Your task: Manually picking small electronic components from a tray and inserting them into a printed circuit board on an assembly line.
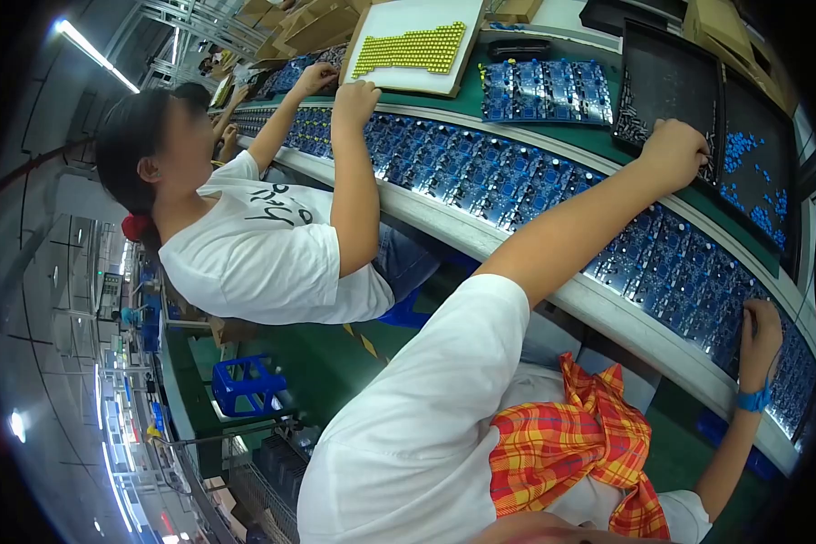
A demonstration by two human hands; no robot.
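Observation:
My left hand (pixel 675 156) reaches over the near edge of a black tray (pixel 675 77) that holds small dark cylindrical parts (pixel 633 125). Its fingers are curled together; whatever is in them is too small to make out. Lower on the right, my right hand (pixel 762 334), with a blue band (pixel 754 399) on the wrist, is over the blue circuit boards (pixel 671 272) lined along the conveyor. The fingers of this hand bend down toward the boards, and their tips are partly hidden.
Another black tray (pixel 760 136) holds blue parts (pixel 743 145). A stack of blue boards (pixel 546 91) lies behind the line, beside a white board with yellow pieces (pixel 412 50). On the left, a co-worker (pixel 254 227) works at the same conveyor. A metal rail (pixel 462 222) edges it.

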